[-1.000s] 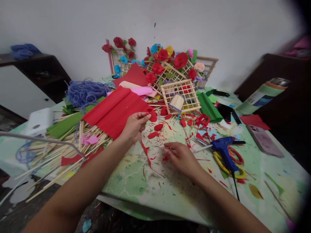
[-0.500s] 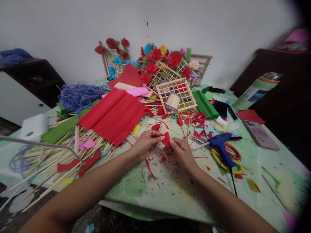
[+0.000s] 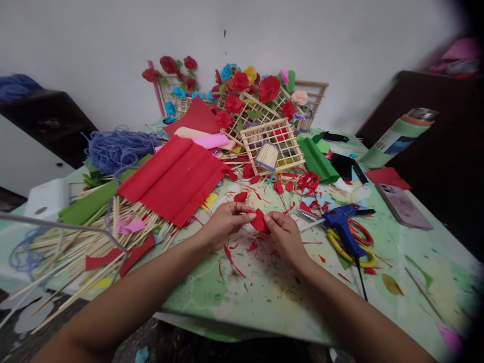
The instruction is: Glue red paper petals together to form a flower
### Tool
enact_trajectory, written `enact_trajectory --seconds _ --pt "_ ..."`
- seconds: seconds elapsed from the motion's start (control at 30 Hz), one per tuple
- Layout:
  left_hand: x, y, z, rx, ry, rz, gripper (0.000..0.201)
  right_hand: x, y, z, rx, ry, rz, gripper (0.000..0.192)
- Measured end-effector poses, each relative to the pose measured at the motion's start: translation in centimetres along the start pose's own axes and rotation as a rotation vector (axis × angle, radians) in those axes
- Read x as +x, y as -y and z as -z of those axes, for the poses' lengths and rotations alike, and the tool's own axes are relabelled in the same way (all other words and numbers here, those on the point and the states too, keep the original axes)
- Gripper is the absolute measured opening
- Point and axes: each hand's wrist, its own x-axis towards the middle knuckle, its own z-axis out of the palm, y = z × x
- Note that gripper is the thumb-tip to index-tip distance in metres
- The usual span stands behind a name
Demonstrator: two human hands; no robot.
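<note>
**Crowded craft table, two hands pinching one red paper petal**

White wall backs a green-patterned table (image 3: pixel 264 297) heaped with craft supplies. At the centre of the table, the person's left hand (image 3: pixel 223 229) and right hand (image 3: pixel 285 234) meet around a small red paper petal (image 3: pixel 258 221). The petal sits between the two sets of fingertips, just above the tabletop: the left thumb and forefinger close on its 9 o'clock edge, the right thumb and forefinger close on its 3 o'clock edge. Both hands have their remaining fingers curled in.

Red paper scraps (image 3: pixel 298 194) lie scattered at 12 and 1 o'clock from the hands. A folded red crepe sheet (image 3: pixel 174 179) lies at 10 o'clock, over a spread of thin wooden sticks (image 3: pixel 86 247). A blue glue gun (image 3: pixel 342 224) rests at 3 o'clock, lying across yellow and red scissors (image 3: pixel 359 247). At 12 o'clock, farther back, a small wooden lattice frame (image 3: pixel 272 146) holds a bundle of short sticks (image 3: pixel 266 156). Behind it, more lattice frames carry paper flowers (image 3: pixel 268 88). Blue yarn (image 3: pixel 113 148) is piled at 10 o'clock, far back.
</note>
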Motion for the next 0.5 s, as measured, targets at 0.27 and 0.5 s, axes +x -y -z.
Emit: enact_trajectory --seconds 0.27,0.5 --pt "0.04 0.14 -0.06 0.139 0.008 -0.028 0.027 -0.09 0.23 0.27 -0.360 0.050 0.132 0.031" --pt "0.36 0.45 0.03 0.140 -0.022 -0.112 0.027 -0.14 0.19 0.16 -0.395 0.036 0.148 0.031"
